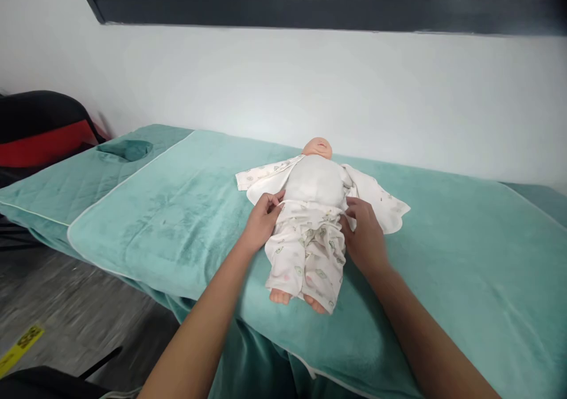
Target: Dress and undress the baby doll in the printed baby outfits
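Observation:
A baby doll [315,177] lies on its back on the green bed cover, its head toward the wall and its feet toward me. Patterned white pants [305,239] cover its legs up to the waist, with the toes showing below the cuffs. My left hand [264,219] pinches the waistband at the doll's left-hand side in the picture. On the opposite side, my right hand [361,227] has its fingers curled at the waistband, partly hidden by the hand itself. A printed white shirt [376,201] lies spread open around the doll's bare torso.
The green-covered bed [163,210] runs along a white wall under a dark window frame [230,6]. A face hole [128,149] is at its left end. Beside that end stands a black and red chair [44,127]. Yellow tape [22,349] marks the floor.

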Available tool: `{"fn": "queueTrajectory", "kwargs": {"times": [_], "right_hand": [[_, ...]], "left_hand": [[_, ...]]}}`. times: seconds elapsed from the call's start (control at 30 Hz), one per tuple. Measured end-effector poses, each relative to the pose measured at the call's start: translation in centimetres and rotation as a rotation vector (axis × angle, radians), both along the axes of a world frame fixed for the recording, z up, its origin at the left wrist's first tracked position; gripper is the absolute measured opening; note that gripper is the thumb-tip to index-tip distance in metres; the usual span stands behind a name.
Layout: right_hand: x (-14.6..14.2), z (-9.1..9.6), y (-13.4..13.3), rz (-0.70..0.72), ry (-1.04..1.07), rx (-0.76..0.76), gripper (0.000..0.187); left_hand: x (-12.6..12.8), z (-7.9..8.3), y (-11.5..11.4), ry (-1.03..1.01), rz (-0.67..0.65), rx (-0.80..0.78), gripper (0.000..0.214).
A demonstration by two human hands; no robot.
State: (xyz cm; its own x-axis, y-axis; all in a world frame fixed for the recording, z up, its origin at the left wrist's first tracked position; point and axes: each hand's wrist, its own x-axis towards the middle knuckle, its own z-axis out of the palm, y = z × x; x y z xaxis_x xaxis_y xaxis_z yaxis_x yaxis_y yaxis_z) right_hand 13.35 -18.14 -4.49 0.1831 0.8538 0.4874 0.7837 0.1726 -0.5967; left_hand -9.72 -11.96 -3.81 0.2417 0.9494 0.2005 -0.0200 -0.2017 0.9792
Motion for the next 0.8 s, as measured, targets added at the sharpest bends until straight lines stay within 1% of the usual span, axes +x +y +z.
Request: {"fn": "queueTrajectory", "kwargs": {"times": [0.07, 0.13, 0.17, 0.23, 0.3, 0.4, 0.5, 0.57, 0.63, 0.7, 0.8], "right_hand": [[0.1, 0.7, 1.0, -0.001, 0.082, -0.051, 0.015], [0.7, 1.5, 2.3, -0.047, 0.123, -0.121, 0.019], [1.0, 1.9, 3.1, -0.078, 0.119, -0.136, 0.019], [1.9, 2.5, 5.0, -0.133, 0.100, -0.138, 0.018], [2.6, 2.7, 7.1, -0.138, 0.132, -0.143, 0.019], [3.2, 1.7, 9.5, -0.086, 0.273, -0.140, 0.024], [3.4, 0.1, 9.9, -0.058, 0.377, -0.132, 0.031], [3.6, -0.5, 9.4, -0.055, 0.361, -0.176, 0.034], [3.9, -0.5, 8.8, -0.050, 0.301, -0.243, 0.038], [4.0, -0.2, 8.3, -0.037, 0.245, -0.299, 0.043], [4.2, 0.4, 8.0, -0.003, 0.239, -0.337, 0.039]], "left_hand": [[0.8, 0.5, 0.7, 0.088, 0.129, 0.011, 0.015], [1.4, 1.0, 1.8, 0.197, 0.246, 0.032, 0.014], [1.7, 1.3, 2.5, 0.242, 0.278, 0.036, 0.014], [2.2, 1.6, 4.3, 0.289, 0.298, 0.031, 0.015], [2.9, 1.5, 6.3, 0.290, 0.282, -0.005, 0.015], [3.7, 0.7, 8.3, 0.262, 0.284, -0.050, 0.015], [3.9, 0.0, 8.6, 0.267, 0.295, -0.020, 0.014], [3.7, -0.1, 8.3, 0.310, 0.268, -0.006, 0.013], [3.4, 0.1, 7.8, 0.371, 0.226, -0.009, 0.017], [2.9, 0.6, 7.4, 0.420, 0.185, -0.017, 0.022], [2.2, 1.3, 7.1, 0.431, 0.115, -0.049, 0.027]]}}
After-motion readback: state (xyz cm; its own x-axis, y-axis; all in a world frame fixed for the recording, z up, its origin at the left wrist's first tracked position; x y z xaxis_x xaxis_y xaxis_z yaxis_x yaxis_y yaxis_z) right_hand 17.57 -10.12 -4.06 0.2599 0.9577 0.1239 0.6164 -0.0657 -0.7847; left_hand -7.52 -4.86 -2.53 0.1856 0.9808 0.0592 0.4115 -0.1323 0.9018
